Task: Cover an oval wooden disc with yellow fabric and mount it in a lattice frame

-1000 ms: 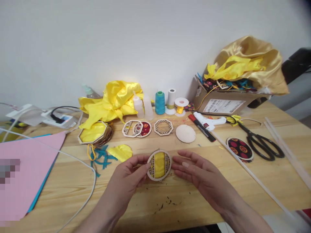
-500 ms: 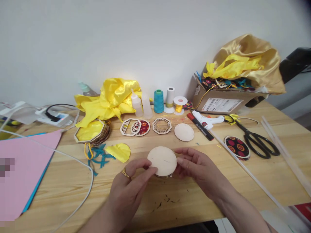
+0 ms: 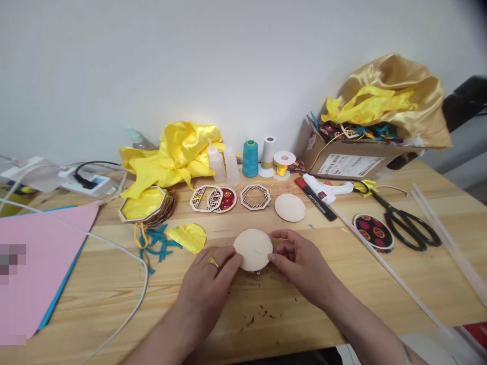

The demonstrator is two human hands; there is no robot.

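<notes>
A pale round wooden disc with a faint pencil line on it is at the near middle of the table. My left hand, with a gold ring, grips its left edge between thumb and fingers. On the opposite edge, my right hand pinches it with thumb and curled fingers. What lies beneath the disc is mostly hidden; a small bit pokes out at its near edge. Another plain disc lies flat just beyond. To the left of it are an octagonal lattice frame and an overlapping lattice frame with a red patterned disc.
Black scissors, a patterned fabric disc, a glue gun and a marker lie to the right. Yellow cloth, thread spools and a filled cardboard box stand at the back. A white cable crosses the left.
My left hand has turned more palm-down, its fingers now lying along the disc's edge. The right thumb and fingers have closed in on the other edge. The disc looks slightly lower and flatter.
</notes>
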